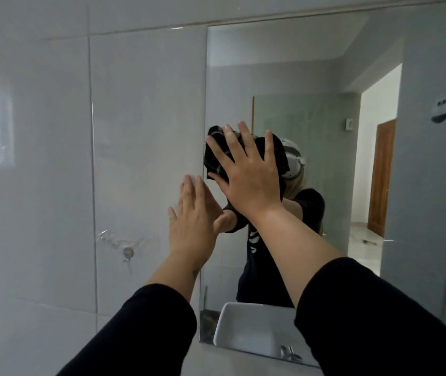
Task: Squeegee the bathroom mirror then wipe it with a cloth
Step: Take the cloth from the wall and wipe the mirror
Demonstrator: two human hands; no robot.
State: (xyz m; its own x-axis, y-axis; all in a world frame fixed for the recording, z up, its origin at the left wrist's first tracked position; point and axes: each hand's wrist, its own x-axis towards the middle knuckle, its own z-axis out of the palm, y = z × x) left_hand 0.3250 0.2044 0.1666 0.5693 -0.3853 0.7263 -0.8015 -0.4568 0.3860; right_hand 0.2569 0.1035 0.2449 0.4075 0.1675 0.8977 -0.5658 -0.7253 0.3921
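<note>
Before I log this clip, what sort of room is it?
Most likely a bathroom: a large mirror fixed to a glossy tiled wall, and a white basin with a tap reflected along the mirror's lower edge. The right hand presses a dark cloth against the glass.

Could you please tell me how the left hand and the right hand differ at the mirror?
The left hand is bare, flat at the tiled wall beside the mirror; the right hand presses a black cloth on it. The left hand's fingers lie together; the right hand's are spread. The left hand sits lower than the right hand. Both are open, with black sleeves.
</note>
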